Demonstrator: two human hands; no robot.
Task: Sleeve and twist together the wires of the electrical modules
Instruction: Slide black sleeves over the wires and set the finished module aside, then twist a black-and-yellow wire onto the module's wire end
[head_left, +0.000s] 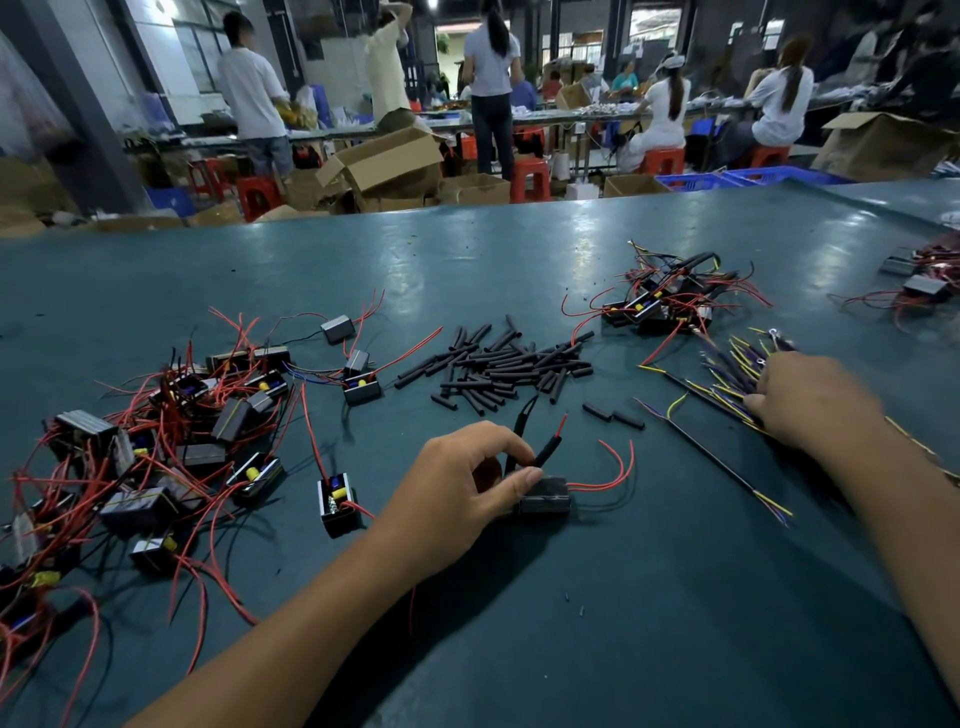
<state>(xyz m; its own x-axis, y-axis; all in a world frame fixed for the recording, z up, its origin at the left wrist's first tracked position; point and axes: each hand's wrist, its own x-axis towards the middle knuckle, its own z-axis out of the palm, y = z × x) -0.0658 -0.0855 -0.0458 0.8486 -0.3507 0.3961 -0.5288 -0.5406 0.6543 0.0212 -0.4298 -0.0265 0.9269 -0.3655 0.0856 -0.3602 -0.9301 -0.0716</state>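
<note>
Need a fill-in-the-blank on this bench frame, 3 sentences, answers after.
1. The left hand holds a black module whose loose wires are ____ in colour.
2. The right hand reaches into the ____ and blue wires.
3. The loose black sleeves lie on the ____ table.

Answers: red; yellow; green

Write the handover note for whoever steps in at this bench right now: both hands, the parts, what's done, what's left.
Left hand grips one module on the table; black sleeves already sit on two of its wires.
Right hand reaches into the blue-yellow wire bundle; its fingertips are hidden.
Loose sleeves lie centre; unsleeved modules on the left; another module pile back right.
Left to do: twisting, then the left pile.
</note>
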